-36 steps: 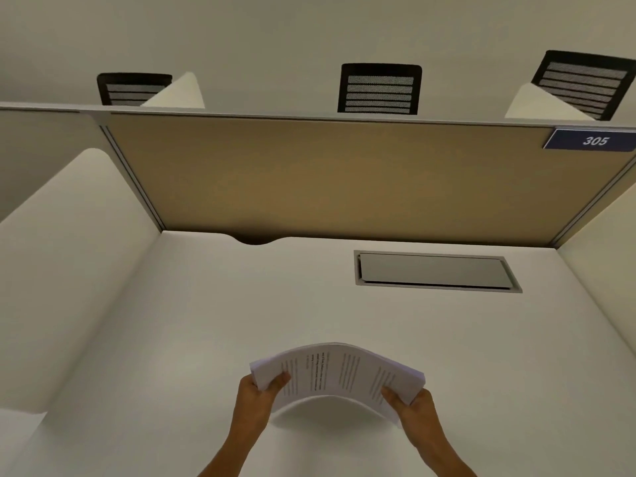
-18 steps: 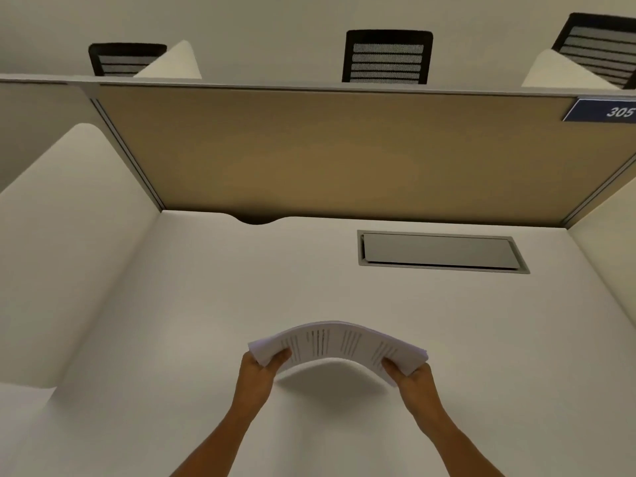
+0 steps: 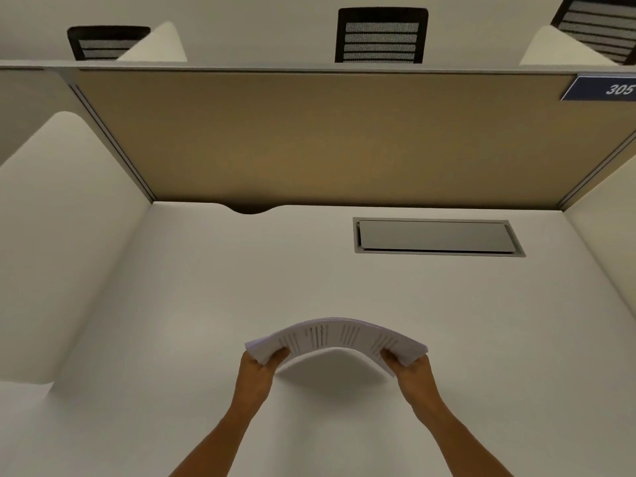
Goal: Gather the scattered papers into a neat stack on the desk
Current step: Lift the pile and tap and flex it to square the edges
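My left hand (image 3: 256,368) and right hand (image 3: 414,370) each hold one short end of the paper stack (image 3: 335,339), thumbs on top, so each grip is closed on paper. The stack bows upward in an arch above the near middle of the white surface (image 3: 172,321), casting a shadow beneath. A recessed panel (image 3: 437,236) lies farther back on the right, well apart, before the tan partition (image 3: 327,139). White side walls (image 3: 65,242) bound both sides.

Desk (image 3: 192,304): white top, walled by low white side screens and a tan back panel (image 3: 323,139). Set flush into it, a grey rectangular hatch (image 3: 435,236); curved cable notch (image 3: 249,210) at the back edge.
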The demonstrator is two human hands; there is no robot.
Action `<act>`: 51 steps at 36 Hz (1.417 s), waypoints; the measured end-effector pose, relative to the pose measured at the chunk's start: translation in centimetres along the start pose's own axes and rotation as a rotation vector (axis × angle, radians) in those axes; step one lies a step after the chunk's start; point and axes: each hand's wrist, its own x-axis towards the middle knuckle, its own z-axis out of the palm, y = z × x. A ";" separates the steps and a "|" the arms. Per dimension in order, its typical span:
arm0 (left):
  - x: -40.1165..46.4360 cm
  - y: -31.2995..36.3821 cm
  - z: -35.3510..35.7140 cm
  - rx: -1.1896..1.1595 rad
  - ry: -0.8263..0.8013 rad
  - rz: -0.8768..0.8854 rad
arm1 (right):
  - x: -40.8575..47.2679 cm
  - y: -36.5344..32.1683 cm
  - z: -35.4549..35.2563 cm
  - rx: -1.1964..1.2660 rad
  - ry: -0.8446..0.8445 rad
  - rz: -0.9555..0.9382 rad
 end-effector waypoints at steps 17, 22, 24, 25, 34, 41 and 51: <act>-0.4 -0.7 0.9 -0.003 0.033 -0.128 | 0.6 1.1 -0.1 -0.060 -0.002 0.031; -0.8 -0.8 1.3 0.018 -0.002 -0.202 | 1.3 2.0 -0.7 -0.133 -0.038 0.076; -0.5 -0.4 1.3 0.030 -0.006 -0.226 | 1.9 1.7 -0.9 -0.172 -0.059 0.072; -0.2 -0.2 1.3 0.039 -0.018 -0.240 | 2.2 1.4 -1.0 -0.194 -0.068 0.062; 0.7 2.6 0.2 0.032 -0.156 -0.212 | 3.5 -3.2 -2.6 -0.338 -0.256 -0.023; 1.8 5.3 -1.8 0.074 -0.061 -0.215 | 3.6 -6.8 -3.9 -0.285 -0.469 0.004; 4.4 10.8 -4.7 0.798 -0.277 -0.039 | 2.9 -13.6 -3.3 -0.509 -0.704 -0.035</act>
